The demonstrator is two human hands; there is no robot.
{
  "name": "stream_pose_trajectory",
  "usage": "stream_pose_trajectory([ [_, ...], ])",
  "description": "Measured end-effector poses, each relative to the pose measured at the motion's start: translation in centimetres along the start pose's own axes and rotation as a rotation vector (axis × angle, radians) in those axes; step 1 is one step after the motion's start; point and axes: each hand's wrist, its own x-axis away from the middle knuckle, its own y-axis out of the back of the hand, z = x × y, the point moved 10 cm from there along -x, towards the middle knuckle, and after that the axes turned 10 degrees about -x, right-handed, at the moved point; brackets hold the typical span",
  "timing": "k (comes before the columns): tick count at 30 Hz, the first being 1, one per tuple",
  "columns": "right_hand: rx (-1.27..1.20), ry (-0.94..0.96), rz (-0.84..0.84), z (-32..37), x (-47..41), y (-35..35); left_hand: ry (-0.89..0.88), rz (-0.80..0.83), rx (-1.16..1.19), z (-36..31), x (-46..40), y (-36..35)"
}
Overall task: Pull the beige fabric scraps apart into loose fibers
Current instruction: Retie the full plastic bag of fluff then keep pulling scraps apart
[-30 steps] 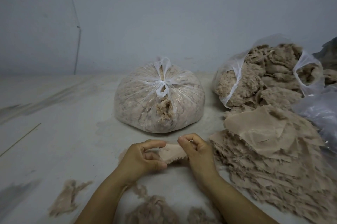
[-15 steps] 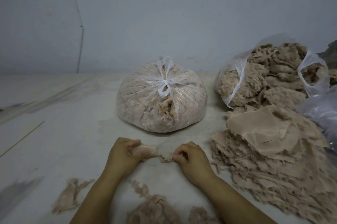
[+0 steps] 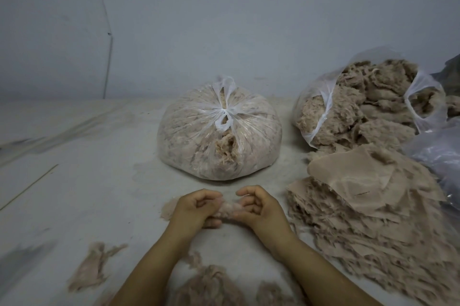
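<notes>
Low in the middle of the floor, my left hand [image 3: 193, 208] and my right hand [image 3: 258, 206] sit close together, both gripping one fuzzy beige scrap [image 3: 230, 209] bunched between them. Part of that scrap pokes out to the left of my left hand. A thick pile of flat beige fabric scraps [image 3: 368, 218] lies just right of my right hand. Tufts of loose fibers [image 3: 211, 283] lie on the floor under my forearms, and another tuft [image 3: 92, 265] sits to the lower left.
A tied clear bag of fibers [image 3: 219, 138] stands straight ahead beyond my hands. An open bag heaped with fibers [image 3: 368, 106] leans at the back right, with more plastic [image 3: 440, 156] at the right edge. The grey wall [image 3: 224, 19] closes the back.
My hands first pulled apart, stretching the scrap thin between them, and have now come back together with the scrap bunched up in both.
</notes>
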Motion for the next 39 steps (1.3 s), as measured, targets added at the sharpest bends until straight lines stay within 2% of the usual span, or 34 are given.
stream_pose_trajectory([
  [2, 0.025, 0.034, -0.003, 0.6, 0.1, 0.1, 0.069, -0.04, 0.059, 0.5, 0.0, 0.5],
  [5, 0.188, 0.167, -0.015, 2.2, 0.4, 0.0, 0.149, -0.081, 0.116, 1.1, 0.1, 1.0],
  [11, 0.586, 0.661, 0.098, 5.8, 2.7, -2.5, 0.231, -0.095, 0.201, 1.7, 0.3, 1.6],
  [17, 0.722, 0.805, 0.177, 6.5, 3.6, -3.8, 0.279, -0.102, 0.263, 2.0, 0.3, 2.3],
  [22, 0.806, 0.791, 0.27, 5.7, 3.5, -4.3, 0.26, -0.057, 0.305, 1.6, 0.4, 2.3],
  [24, 0.749, 0.697, 0.249, 5.2, 3.1, -3.8, 0.21, -0.035, 0.292, 1.0, 0.5, 1.9],
  [28, 0.425, 0.372, 0.016, 3.8, 1.7, -1.3, 0.087, 0.059, 0.157, -0.1, 0.9, 0.2],
  [31, 0.416, 0.2, 0.023, 2.2, 1.2, -1.1, 0.017, 0.074, 0.078, -0.6, 1.3, -0.5],
  [36, 0.328, 0.17, -0.03, 1.9, 1.2, -0.3, -0.158, 0.064, -0.21, -2.0, 1.5, -1.4],
  [39, 0.231, 0.125, 0.026, 1.4, 1.2, -1.0, -0.24, 0.049, -0.32, -2.5, 1.7, -1.5],
])
